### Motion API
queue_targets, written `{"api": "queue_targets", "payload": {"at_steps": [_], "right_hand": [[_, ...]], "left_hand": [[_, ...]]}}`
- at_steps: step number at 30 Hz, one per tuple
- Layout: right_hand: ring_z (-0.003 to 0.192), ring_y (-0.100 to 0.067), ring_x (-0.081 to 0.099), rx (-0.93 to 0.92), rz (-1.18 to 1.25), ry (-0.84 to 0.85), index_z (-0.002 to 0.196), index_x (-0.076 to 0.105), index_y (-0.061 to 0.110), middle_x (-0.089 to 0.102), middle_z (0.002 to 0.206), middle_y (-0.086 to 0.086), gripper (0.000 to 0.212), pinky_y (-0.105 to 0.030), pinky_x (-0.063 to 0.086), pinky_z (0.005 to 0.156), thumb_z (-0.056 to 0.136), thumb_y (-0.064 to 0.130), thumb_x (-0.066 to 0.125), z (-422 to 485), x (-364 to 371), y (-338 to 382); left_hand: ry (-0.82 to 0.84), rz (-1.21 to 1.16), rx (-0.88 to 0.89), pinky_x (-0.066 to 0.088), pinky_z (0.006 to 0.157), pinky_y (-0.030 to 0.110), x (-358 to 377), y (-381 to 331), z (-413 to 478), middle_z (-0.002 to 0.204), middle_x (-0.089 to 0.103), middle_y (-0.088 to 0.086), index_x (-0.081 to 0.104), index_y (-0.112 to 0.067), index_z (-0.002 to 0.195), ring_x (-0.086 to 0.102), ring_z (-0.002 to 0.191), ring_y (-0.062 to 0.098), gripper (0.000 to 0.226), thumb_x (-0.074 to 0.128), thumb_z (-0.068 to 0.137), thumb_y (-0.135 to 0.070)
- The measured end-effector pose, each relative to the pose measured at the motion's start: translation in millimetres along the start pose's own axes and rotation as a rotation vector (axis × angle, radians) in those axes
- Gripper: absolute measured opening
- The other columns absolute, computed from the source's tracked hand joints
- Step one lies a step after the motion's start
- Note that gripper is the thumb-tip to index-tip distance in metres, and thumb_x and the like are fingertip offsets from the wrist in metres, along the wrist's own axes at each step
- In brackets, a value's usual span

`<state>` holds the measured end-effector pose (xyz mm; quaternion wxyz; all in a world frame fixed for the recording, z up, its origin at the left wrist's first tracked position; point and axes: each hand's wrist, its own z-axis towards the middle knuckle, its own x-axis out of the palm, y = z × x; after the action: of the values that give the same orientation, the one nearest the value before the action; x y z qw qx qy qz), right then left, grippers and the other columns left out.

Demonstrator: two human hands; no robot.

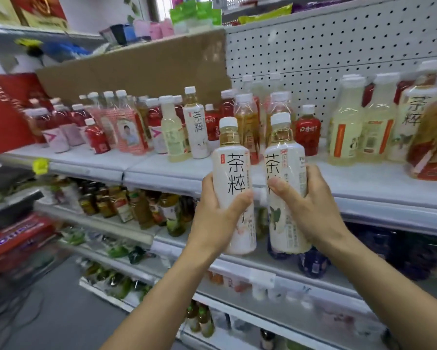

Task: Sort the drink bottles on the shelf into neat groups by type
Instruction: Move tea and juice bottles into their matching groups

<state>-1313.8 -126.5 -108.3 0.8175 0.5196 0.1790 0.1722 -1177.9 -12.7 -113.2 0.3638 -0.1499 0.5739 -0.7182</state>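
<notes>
My left hand [218, 210] grips a white-labelled tea bottle [233, 173] with black characters and a white cap. My right hand [310, 205] grips a second tea bottle [284, 157] of the same kind. I hold both upright, side by side, in front of the white shelf [161, 170]. A third bottle of this kind [196, 127] stands on the shelf behind them. Mixed drinks stand around it: red bottles [307, 131], pale yellow bottles [172, 132] and pink-labelled bottles [129, 130].
A red box [7, 109] stands at the shelf's left end, a cardboard sheet [136, 69] behind the bottles. At right stand large pale bottles [346, 127] and a shrink-wrapped pack [432, 142]. Lower shelves [126, 223] hold more bottles. Grey floor [60, 311] lies at lower left.
</notes>
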Motion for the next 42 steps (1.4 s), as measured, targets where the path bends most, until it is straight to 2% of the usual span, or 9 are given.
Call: {"api": "queue_targets", "payload": {"at_steps": [7, 12, 17, 22, 28, 31, 35, 39, 42], "right_hand": [[0.083, 0.006, 0.065, -0.011, -0.004, 0.129, 0.119, 0.048, 0.022, 0.064, 0.104, 0.011, 0.047, -0.015, 0.052, 0.064, 0.084, 0.044, 0.069, 35, 105, 2], [0.090, -0.004, 0.067, -0.048, 0.008, 0.187, 0.120, 0.050, 0.020, 0.066, 0.107, 0.009, 0.050, -0.026, 0.056, 0.073, 0.082, 0.046, 0.070, 77, 192, -2], [0.087, -0.002, 0.068, -0.056, 0.050, 0.258, 0.117, 0.050, 0.028, 0.067, 0.105, 0.011, 0.047, -0.030, 0.058, 0.072, 0.080, 0.051, 0.069, 128, 281, -7], [0.087, -0.001, 0.069, -0.072, 0.121, 0.292, 0.121, 0.052, 0.025, 0.069, 0.106, 0.010, 0.050, -0.028, 0.058, 0.073, 0.081, 0.047, 0.070, 181, 360, -1], [0.087, -0.007, 0.071, -0.065, 0.132, 0.328, 0.114, 0.051, 0.029, 0.068, 0.106, 0.006, 0.064, -0.038, 0.060, 0.073, 0.063, 0.064, 0.065, 220, 432, 3], [0.089, -0.009, 0.070, -0.072, 0.115, 0.315, 0.113, 0.052, 0.033, 0.069, 0.105, 0.008, 0.062, -0.044, 0.060, 0.077, 0.063, 0.067, 0.065, 235, 466, 3], [0.086, -0.003, 0.070, -0.082, 0.085, 0.277, 0.117, 0.052, 0.032, 0.069, 0.103, 0.011, 0.063, -0.040, 0.060, 0.076, 0.065, 0.064, 0.064, 252, 511, 4], [0.085, -0.001, 0.069, -0.102, 0.062, 0.200, 0.105, 0.050, 0.040, 0.069, 0.096, 0.016, 0.050, -0.033, 0.057, 0.069, 0.068, 0.067, 0.071, 268, 559, 7], [0.084, -0.006, 0.071, -0.085, 0.050, 0.106, 0.112, 0.050, 0.037, 0.070, 0.100, 0.011, 0.052, -0.035, 0.059, 0.068, 0.070, 0.061, 0.068, 277, 599, 10]], "left_hand": [[-0.071, -0.002, -0.060, 0.059, 0.078, 0.032, -85, 36, 34, 0.106, 0.066, -0.011, 0.045, -0.035, 0.123, 0.068, 0.090, 0.002, 0.057, 0.072, 0.075, -0.049], [-0.170, 0.015, -0.075, 0.059, 0.081, 0.039, -153, 66, 76, 0.104, 0.067, -0.010, 0.045, -0.043, 0.111, 0.069, 0.091, 0.006, 0.052, 0.070, 0.067, -0.057], [-0.247, 0.013, -0.064, 0.058, 0.080, 0.033, -225, 92, 137, 0.109, 0.066, -0.010, 0.045, -0.029, 0.129, 0.068, 0.094, 0.005, 0.055, 0.073, 0.083, -0.045], [-0.289, 0.037, -0.052, 0.056, 0.079, 0.029, -293, 113, 199, 0.108, 0.068, -0.014, 0.047, -0.034, 0.125, 0.068, 0.093, 0.001, 0.054, 0.071, 0.080, -0.052], [-0.321, 0.012, -0.062, 0.058, 0.079, 0.034, -358, 140, 251, 0.104, 0.069, -0.014, 0.048, -0.039, 0.119, 0.069, 0.089, 0.001, 0.041, 0.071, 0.085, -0.046], [-0.321, 0.018, -0.052, 0.057, 0.078, 0.034, -389, 152, 278, 0.103, 0.070, -0.014, 0.049, -0.040, 0.115, 0.069, 0.088, 0.001, 0.043, 0.072, 0.080, -0.051], [-0.290, 0.000, -0.025, 0.058, 0.082, 0.036, -437, 170, 319, 0.104, 0.072, -0.012, 0.053, -0.035, 0.114, 0.070, 0.094, 0.007, 0.049, 0.073, 0.072, -0.051], [-0.248, -0.039, 0.030, 0.055, 0.077, 0.026, -492, 191, 366, 0.106, 0.070, -0.012, 0.052, -0.029, 0.122, 0.069, 0.092, 0.000, 0.039, 0.071, 0.088, -0.034], [-0.195, -0.061, 0.035, 0.056, 0.081, 0.033, -535, 207, 405, 0.113, 0.069, -0.010, 0.052, -0.031, 0.124, 0.069, 0.097, 0.005, 0.041, 0.070, 0.088, -0.035]]}}
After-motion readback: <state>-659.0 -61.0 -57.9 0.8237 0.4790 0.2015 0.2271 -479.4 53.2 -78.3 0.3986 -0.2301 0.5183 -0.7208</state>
